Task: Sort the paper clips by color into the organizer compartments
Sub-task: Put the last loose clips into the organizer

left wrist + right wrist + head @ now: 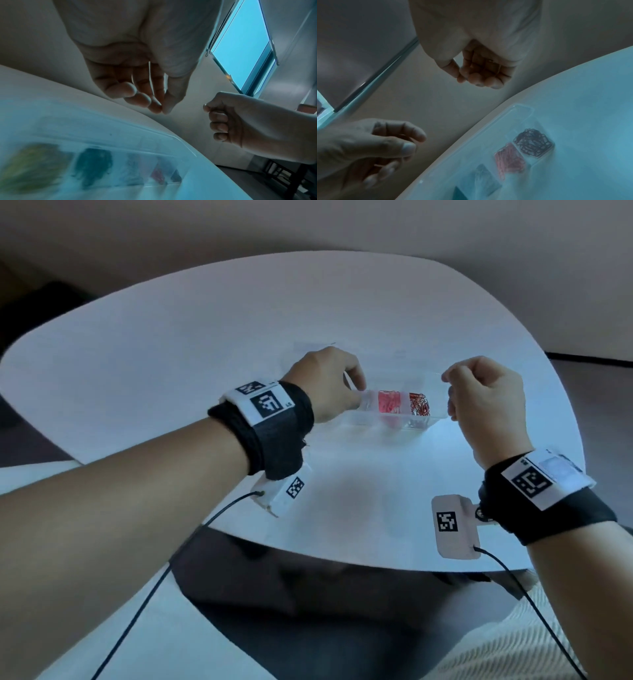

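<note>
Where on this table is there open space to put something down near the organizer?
Bare table spreads left of the left hand, behind the organizer, and between it and the near edge. Crowded at the organizer, flanked by the right hand.

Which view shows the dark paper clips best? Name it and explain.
The right wrist view: the dark paper clips lie sharp in the organizer's end compartment. The head view shows them small and reddish beside the right hand; the left wrist view shows a blurred dark patch.

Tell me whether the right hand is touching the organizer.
Apart. The right wrist view shows the right hand curled in the air with beige wall between it and the clear organizer on the table; the left wrist view shows the same gap.
</note>
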Tool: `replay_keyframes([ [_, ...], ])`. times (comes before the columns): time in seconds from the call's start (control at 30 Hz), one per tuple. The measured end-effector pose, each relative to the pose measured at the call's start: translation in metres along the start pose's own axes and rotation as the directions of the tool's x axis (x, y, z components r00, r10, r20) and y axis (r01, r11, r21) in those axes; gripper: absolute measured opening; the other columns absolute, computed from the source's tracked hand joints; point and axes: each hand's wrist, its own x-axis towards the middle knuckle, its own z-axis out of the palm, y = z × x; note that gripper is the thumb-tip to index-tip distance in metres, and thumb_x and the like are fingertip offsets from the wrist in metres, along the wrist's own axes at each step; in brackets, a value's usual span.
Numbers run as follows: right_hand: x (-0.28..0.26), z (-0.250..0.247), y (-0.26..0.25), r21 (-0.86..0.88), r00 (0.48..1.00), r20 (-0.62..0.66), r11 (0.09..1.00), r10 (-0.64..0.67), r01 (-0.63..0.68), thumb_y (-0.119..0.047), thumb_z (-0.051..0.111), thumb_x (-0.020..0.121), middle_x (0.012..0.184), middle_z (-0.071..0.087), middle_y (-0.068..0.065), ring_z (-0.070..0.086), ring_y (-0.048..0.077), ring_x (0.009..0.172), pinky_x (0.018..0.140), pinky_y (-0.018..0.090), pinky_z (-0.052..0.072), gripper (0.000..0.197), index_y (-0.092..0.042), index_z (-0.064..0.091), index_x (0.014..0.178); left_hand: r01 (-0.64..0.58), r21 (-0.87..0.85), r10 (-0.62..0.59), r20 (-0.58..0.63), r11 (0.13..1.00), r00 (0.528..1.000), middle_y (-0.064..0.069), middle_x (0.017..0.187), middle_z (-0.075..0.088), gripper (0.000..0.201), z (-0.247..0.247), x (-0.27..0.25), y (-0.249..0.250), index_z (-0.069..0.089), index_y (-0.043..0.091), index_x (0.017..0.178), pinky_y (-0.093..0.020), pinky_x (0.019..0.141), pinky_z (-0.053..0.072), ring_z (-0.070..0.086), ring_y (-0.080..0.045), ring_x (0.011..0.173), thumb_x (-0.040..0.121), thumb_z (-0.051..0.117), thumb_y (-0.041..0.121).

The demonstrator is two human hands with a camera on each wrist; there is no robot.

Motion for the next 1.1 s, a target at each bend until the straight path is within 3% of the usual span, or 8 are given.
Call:
replay_keyframes([
  [0.13, -0.025, 0.028, -0.005, -0.2, 0.953, 0.302, 0.976, -0.028, 0.092, -0.019, 0.055, 0.086, 0.057, 0.056, -0.004, 0.051, 0.017, 0.056, 0.053, 0.025, 0.038, 0.015, -0.013, 0.066, 0.076, 0.059, 0.213, -0.09, 0.137, 0.975, 0.986, 0.01, 0.084, 0.059, 0.012, -0.022, -0.034, -0.034, 0.068, 0.029, 0.089, -0.024, 0.066, 0.042, 0.058, -0.014, 0.078, 0.079, 0.068, 0.021],
  [0.3, -0.07, 0.081, 0.011, -0.387, 0.793, 0.606, 0.894, 0.063, 0.225, -0.028, 0.065, 0.088, 0.069, 0.064, -0.005, 0.062, 0.015, 0.068, 0.055, 0.022, 0.044, 0.011, -0.021, 0.07, 0.081, 0.137, 0.429, -0.242, 0.2, 0.893, 0.949, 0.008, 0.095, 0.061, 0.013, -0.018, -0.066, -0.08, 0.064, 0.031, 0.094, -0.027, 0.07, 0.044, 0.06, -0.018, 0.086, 0.083, 0.064, 0.025],
  [0.4, -0.094, 0.106, 0.022, -0.411, 0.792, 0.606, 0.882, 0.074, 0.232, -0.03, 0.072, 0.084, 0.077, 0.065, -0.006, 0.059, 0.011, 0.072, 0.058, 0.019, 0.043, 0.009, -0.021, 0.07, 0.086, 0.177, 0.455, -0.294, 0.2, 0.873, 0.935, 0.007, 0.094, 0.062, 0.012, -0.015, -0.072, -0.099, 0.065, 0.029, 0.093, -0.027, 0.069, 0.041, 0.059, -0.019, 0.085, 0.083, 0.064, 0.023],
  [0.6, -0.116, 0.136, 0.03, -0.408, 0.847, 0.527, 0.893, 0.062, 0.189, -0.029, 0.075, 0.082, 0.098, 0.066, -0.002, 0.062, 0.018, 0.089, 0.084, 0.034, 0.051, 0.035, -0.019, 0.065, 0.114, 0.131, 0.452, -0.203, 0.116, 0.882, 0.972, 0.007, 0.09, 0.058, 0.012, -0.027, -0.05, -0.108, 0.062, 0.027, 0.092, -0.028, 0.067, 0.038, 0.057, -0.019, 0.083, 0.083, 0.064, 0.02],
  [0.73, -0.113, 0.143, 0.028, -0.478, 0.811, 0.585, 0.819, 0.027, 0.317, -0.024, 0.071, 0.086, 0.119, 0.06, 0.006, 0.058, 0.025, 0.105, 0.088, 0.031, 0.044, 0.053, -0.019, 0.054, 0.135, 0.144, 0.383, -0.172, 0.039, 0.913, 0.984, 0.005, 0.094, 0.06, 0.016, -0.031, -0.036, -0.118, 0.06, 0.028, 0.091, -0.029, 0.066, 0.042, 0.059, -0.02, 0.081, 0.082, 0.062, 0.015],
  [0.87, -0.103, 0.15, 0.024, -0.546, 0.756, 0.654, 0.694, 0.004, 0.468, -0.015, 0.063, 0.089, 0.098, 0.058, 0.009, 0.061, 0.031, 0.091, 0.074, 0.032, 0.045, 0.023, -0.014, 0.069, 0.112, 0.133, 0.32, -0.165, 0.073, 0.938, 0.984, 0.004, 0.093, 0.061, 0.015, -0.025, -0.035, -0.127, 0.061, 0.027, 0.089, -0.029, 0.068, 0.045, 0.059, -0.02, 0.082, 0.081, 0.065, 0.014],
  [0.97, -0.096, 0.151, 0.027, -0.585, 0.759, 0.65, 0.659, 0.033, 0.472, -0.013, 0.058, 0.09, 0.081, 0.058, 0.006, 0.061, 0.031, 0.078, 0.063, 0.029, 0.039, 0.015, -0.015, 0.073, 0.09, 0.069, 0.343, -0.129, 0.154, 0.937, 0.98, 0.007, 0.092, 0.061, 0.017, -0.015, -0.037, -0.129, 0.064, 0.026, 0.095, -0.029, 0.072, 0.047, 0.058, -0.017, 0.083, 0.081, 0.071, 0.02],
  [1.1, -0.091, 0.144, 0.034, -0.597, 0.775, 0.631, 0.649, 0.017, 0.472, -0.023, 0.061, 0.091, 0.087, 0.072, 0.007, 0.065, 0.03, 0.08, 0.069, 0.034, 0.052, 0.016, -0.019, 0.076, 0.094, 0.066, 0.37, -0.133, 0.157, 0.927, 0.979, 0.005, 0.098, 0.062, 0.024, -0.004, -0.036, -0.133, 0.064, 0.024, 0.103, -0.03, 0.074, 0.047, 0.059, -0.019, 0.087, 0.081, 0.073, 0.028],
])
